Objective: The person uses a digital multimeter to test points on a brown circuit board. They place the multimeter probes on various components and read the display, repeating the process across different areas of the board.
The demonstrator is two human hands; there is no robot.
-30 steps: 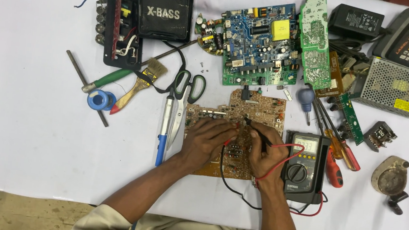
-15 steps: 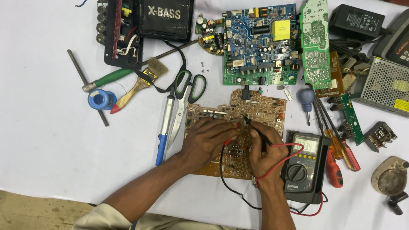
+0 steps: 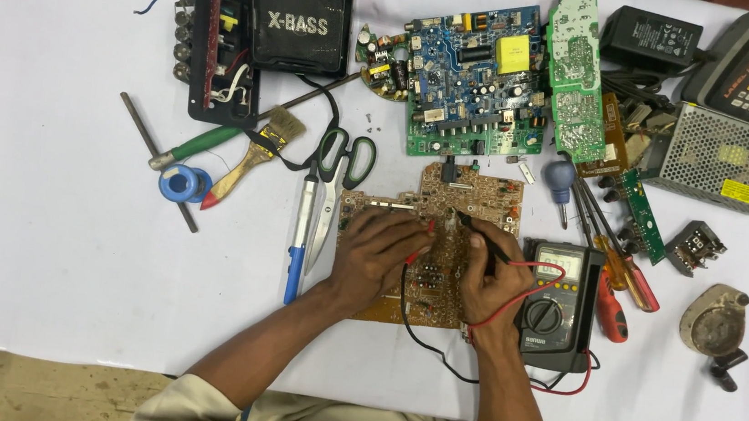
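A brown circuit board (image 3: 472,192) lies on the white table in front of me. My left hand (image 3: 375,256) rests on the board and grips a red test probe (image 3: 420,242) whose tip touches it. My right hand (image 3: 491,281) grips a black test probe (image 3: 480,232), its tip pressed to the board a little further up. Red and black leads run from the probes to a dark multimeter (image 3: 557,306) lying just right of my right hand.
Scissors (image 3: 337,175), a blue-handled tool (image 3: 298,240), a paintbrush (image 3: 256,158) and a solder reel (image 3: 183,185) lie left. Green boards (image 3: 474,83), a black radio (image 3: 295,12) and a metal power supply (image 3: 727,158) sit behind. Screwdrivers (image 3: 612,261) and a soldering iron stand (image 3: 718,328) lie right.
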